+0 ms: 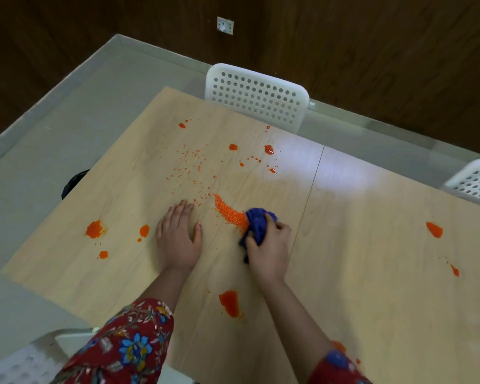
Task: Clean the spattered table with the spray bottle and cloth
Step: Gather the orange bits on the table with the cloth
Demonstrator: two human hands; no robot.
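Blue cloth [258, 224], bunched in the right hand [269, 252], sits mid-desk [372, 273] against a heap of orange grains [230, 212]. Left hand [178, 236] rests spread flat beside it. Wiping seems underway; next, gather the grains without scattering them

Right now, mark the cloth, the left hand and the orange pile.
cloth [255, 223]: head view, on its bunched top.
left hand [178, 236]: head view, on its back.
orange pile [229, 212]: head view, on its middle.

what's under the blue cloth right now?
The right hand grips the bunched blue cloth on the wooden table; a heap of orange granules runs up to its edge. Whatever lies beneath the cloth is covered.
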